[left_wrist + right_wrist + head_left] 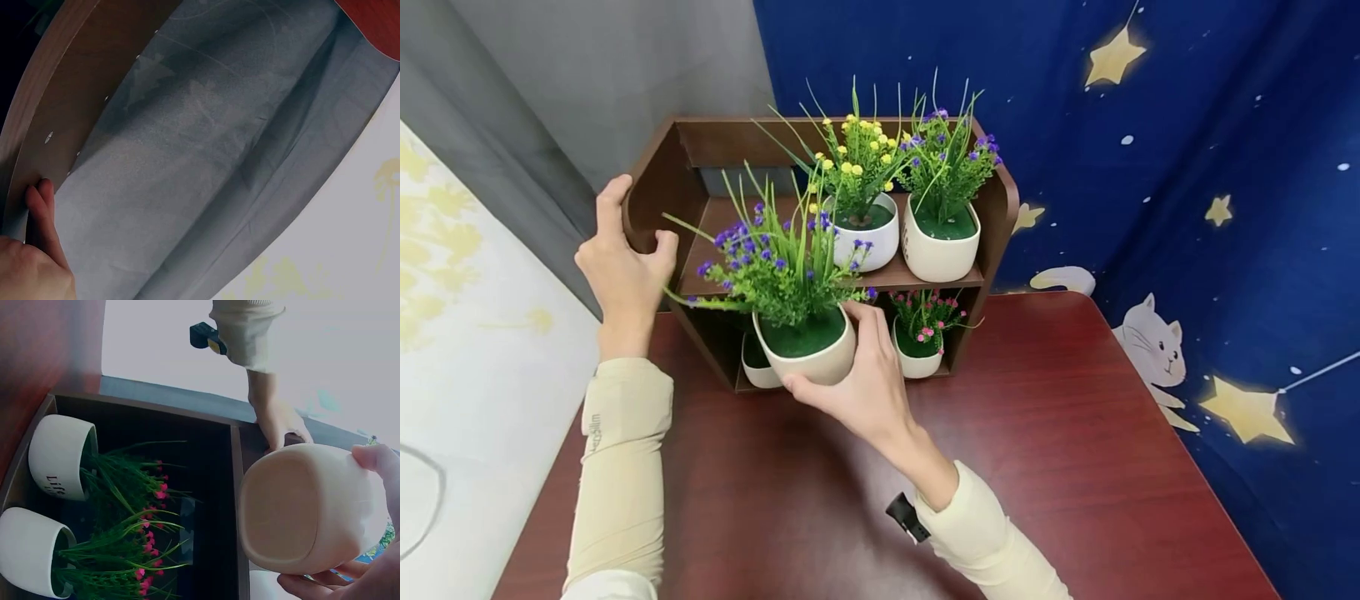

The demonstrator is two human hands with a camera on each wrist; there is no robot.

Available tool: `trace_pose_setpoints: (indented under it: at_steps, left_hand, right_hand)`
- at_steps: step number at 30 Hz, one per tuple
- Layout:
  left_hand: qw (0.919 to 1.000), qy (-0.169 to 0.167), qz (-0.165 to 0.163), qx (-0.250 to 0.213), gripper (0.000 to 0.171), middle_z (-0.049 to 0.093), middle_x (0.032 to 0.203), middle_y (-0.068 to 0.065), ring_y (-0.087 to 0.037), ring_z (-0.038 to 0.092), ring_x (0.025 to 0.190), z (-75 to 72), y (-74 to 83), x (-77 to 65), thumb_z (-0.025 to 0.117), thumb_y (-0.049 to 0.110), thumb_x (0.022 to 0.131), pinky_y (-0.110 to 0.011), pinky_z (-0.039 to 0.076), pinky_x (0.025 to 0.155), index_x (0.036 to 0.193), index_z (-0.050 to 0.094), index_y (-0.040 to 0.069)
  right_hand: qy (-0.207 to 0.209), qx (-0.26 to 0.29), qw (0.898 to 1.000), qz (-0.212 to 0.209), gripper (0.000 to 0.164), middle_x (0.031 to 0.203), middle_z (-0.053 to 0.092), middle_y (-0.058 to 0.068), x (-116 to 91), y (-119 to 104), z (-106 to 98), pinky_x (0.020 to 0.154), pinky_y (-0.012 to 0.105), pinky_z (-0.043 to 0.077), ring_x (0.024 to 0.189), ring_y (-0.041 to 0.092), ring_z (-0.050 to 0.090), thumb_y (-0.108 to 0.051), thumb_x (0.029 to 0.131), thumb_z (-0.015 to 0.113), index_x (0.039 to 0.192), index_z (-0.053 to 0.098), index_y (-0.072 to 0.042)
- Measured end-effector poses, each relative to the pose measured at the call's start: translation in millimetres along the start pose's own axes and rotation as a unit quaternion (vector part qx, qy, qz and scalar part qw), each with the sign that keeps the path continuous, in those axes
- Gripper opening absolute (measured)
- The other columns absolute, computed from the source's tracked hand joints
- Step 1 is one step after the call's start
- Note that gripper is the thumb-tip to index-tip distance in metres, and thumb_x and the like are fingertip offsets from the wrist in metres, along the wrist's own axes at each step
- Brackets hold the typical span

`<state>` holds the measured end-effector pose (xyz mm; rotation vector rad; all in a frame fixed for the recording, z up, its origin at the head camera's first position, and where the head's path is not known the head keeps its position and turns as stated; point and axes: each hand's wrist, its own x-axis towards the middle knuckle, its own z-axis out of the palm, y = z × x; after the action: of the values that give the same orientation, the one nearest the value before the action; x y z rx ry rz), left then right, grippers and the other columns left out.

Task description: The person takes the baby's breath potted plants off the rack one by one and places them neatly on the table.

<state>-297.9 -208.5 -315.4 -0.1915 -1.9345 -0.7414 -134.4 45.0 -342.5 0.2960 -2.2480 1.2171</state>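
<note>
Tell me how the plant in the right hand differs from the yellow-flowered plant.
The held plant has purple flowers; the yellow-flowered plant has yellow ones.
The held plant is gripped by its pot in the right hand, in front of the shelf unit; the yellow-flowered plant stands on the upper shelf.
Both have pale pots, green filling and slender, grass-like leaves.

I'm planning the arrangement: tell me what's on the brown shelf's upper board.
A yellow-flowered pot and a purple-flowered pot stand toward the right. The plant in the right hand hides part of the board.
</note>
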Motion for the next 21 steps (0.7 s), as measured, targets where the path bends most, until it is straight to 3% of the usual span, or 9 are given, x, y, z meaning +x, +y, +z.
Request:
trace_pose_setpoints:
  at_steps: [8,14,21]
  left_hand:
    - [1.0000,-0.008,0.001,0.002,0.050,0.068,0.099,-0.009,-0.027,0.030,0.047,-0.1,0.6,-3.9,0.056,0.017,0.077,-0.039,0.023,0.050,0.127,0.052,0.021]
    - [1.0000,-0.006,-0.001,-0.002,0.050,0.068,0.101,-0.008,-0.027,0.031,0.048,-0.6,2.3,-2.5,0.057,0.016,0.078,-0.038,0.025,0.052,0.127,0.052,0.022]
    - [1.0000,0.000,-0.004,-0.002,0.050,0.067,0.106,-0.004,-0.029,0.036,0.049,-2.1,1.0,0.5,0.058,0.015,0.077,-0.038,0.026,0.053,0.127,0.053,0.022]
  right_hand:
    - [-0.011,-0.012,0.999,0.035,0.082,0.115,0.049,-0.005,-34,19,-17,0.076,0.030,0.046,0.100,0.009,0.050,-0.047,0.057,0.079,0.124,0.045,-0.014]
    - [0.001,-0.028,0.998,0.047,0.084,0.116,0.050,-0.004,-59,47,-40,0.081,0.032,0.044,0.103,0.010,0.050,-0.044,0.056,0.081,0.124,0.045,-0.012]
    - [0.030,-0.028,0.998,0.046,0.086,0.116,0.051,0.003,-91,86,-64,0.083,0.031,0.044,0.103,0.017,0.053,-0.031,0.053,0.086,0.124,0.046,-0.005]
